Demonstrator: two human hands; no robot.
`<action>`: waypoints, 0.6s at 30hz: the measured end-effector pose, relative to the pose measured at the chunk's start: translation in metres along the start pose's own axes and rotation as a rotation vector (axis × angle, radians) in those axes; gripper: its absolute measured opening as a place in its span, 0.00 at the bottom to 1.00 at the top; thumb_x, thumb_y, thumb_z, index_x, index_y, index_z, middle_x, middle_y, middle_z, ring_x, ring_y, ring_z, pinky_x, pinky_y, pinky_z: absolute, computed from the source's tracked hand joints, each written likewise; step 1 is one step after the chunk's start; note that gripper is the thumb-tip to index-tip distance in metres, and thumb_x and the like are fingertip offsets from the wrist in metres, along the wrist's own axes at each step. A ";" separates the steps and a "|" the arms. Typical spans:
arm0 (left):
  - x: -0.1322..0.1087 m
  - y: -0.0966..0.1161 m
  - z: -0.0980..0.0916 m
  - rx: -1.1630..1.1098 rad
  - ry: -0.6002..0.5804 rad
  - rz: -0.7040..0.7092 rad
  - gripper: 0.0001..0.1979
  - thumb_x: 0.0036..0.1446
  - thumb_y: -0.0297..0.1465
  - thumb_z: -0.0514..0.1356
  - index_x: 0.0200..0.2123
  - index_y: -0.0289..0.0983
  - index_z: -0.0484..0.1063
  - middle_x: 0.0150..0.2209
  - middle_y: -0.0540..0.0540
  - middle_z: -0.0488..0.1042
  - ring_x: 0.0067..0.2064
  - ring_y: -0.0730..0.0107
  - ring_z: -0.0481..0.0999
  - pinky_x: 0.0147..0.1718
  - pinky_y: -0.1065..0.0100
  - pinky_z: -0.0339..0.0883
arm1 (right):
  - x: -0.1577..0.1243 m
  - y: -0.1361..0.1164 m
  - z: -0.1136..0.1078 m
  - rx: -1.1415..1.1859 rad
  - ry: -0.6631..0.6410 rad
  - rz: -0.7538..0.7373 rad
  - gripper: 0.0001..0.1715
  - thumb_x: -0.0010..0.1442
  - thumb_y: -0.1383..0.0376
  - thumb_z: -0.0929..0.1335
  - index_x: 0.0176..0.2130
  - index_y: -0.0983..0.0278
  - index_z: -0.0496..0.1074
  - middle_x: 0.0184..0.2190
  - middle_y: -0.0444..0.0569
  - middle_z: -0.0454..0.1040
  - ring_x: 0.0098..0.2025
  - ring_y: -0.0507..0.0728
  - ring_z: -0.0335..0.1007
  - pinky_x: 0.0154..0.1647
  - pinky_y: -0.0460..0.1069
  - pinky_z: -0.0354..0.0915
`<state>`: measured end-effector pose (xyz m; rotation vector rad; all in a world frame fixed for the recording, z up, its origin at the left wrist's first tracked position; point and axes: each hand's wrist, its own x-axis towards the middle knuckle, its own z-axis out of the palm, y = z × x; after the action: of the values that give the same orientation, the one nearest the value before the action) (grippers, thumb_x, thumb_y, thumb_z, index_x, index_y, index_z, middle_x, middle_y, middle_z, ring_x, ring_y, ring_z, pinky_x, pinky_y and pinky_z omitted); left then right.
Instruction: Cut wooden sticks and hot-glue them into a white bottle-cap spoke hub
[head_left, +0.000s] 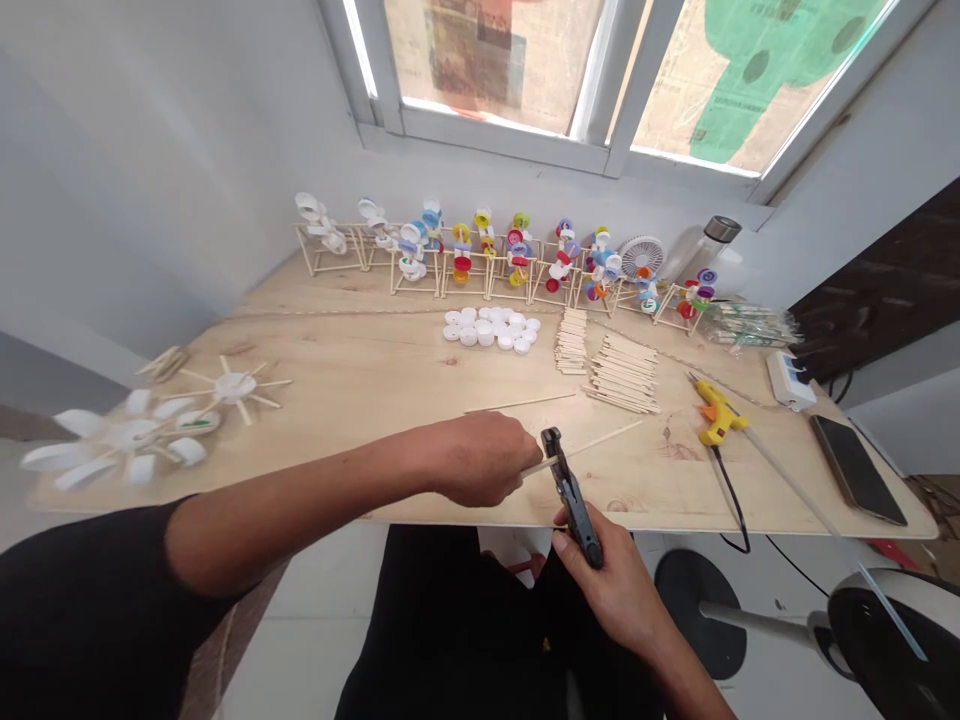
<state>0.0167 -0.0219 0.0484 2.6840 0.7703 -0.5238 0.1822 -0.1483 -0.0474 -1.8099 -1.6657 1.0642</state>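
Black pliers sit clenched in the right hand, their head clamping a wooden stick that the left hand pinches, over the front of the pale wooden surface, near its edge.

A wooden tabletop is carrying a craft layout
Cap-and-stick models are standing along the back edge, white bottle caps and stacked craft sticks are lying mid-table, a loose stick is resting in front of them, and a yellow glue gun, power strip and smartphone are sitting toward the right.
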 end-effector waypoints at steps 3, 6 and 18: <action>0.002 -0.001 0.000 0.023 -0.020 0.026 0.08 0.54 0.26 0.53 0.30 0.35 0.73 0.25 0.44 0.73 0.24 0.68 0.68 0.21 0.69 0.52 | 0.000 0.002 0.002 -0.027 0.002 -0.004 0.14 0.60 0.56 0.61 0.32 0.63 0.66 0.25 0.43 0.68 0.28 0.53 0.64 0.31 0.46 0.58; 0.004 -0.002 0.000 0.028 -0.012 0.039 0.07 0.54 0.26 0.54 0.29 0.35 0.72 0.24 0.44 0.72 0.23 0.70 0.66 0.20 0.69 0.50 | 0.002 0.006 0.005 -0.077 0.033 -0.012 0.15 0.61 0.54 0.60 0.30 0.63 0.63 0.22 0.42 0.66 0.26 0.52 0.61 0.30 0.46 0.57; -0.002 0.008 0.027 0.074 0.242 -0.075 0.10 0.48 0.18 0.53 0.32 0.36 0.69 0.26 0.44 0.74 0.28 0.63 0.73 0.25 0.67 0.62 | 0.005 0.011 0.012 -0.106 0.165 -0.016 0.17 0.61 0.53 0.59 0.29 0.62 0.62 0.20 0.42 0.66 0.24 0.53 0.62 0.26 0.46 0.55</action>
<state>0.0130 -0.0395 0.0267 2.8303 0.9365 -0.2511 0.1792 -0.1470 -0.0641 -1.8922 -1.6617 0.8088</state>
